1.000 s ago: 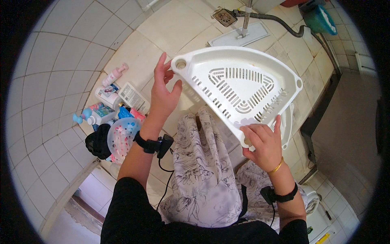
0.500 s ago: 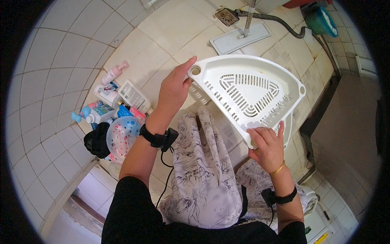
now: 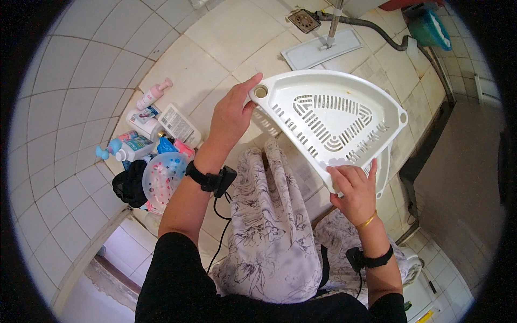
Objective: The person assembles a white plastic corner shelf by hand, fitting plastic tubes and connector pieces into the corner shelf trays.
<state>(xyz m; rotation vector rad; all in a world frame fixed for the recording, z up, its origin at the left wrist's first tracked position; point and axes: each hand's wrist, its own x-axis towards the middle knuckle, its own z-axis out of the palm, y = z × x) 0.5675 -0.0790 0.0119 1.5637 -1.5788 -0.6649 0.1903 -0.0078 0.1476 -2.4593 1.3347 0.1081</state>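
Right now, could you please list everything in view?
Fan-shaped slotted plastic tray: 1, white, centre
Curved plastic piece: 1, white, behind tray
Flat rectangular mop: 1, pale grey, top
Square drain cover: 1, brown, top
Ridged hose: 1, grey, beside drain cover
Plastic tub: 1, teal, upper right
Toiletry bottles and tubes: several, mostly white, left
Round spotted container: 1, translucent, left
Crumpled bundle: 1, black, left of container
Tiles: many, whitish, throughout
Smooth panel: 1, grey, right
Floral cloth: 1, white and black, lower centre
Bracelet: 1, gold, right wrist
Strapped devices: 2, black, wrists
Left hand: 1, bare, tray's left corner
Right hand: 1, bare, tray's near corner
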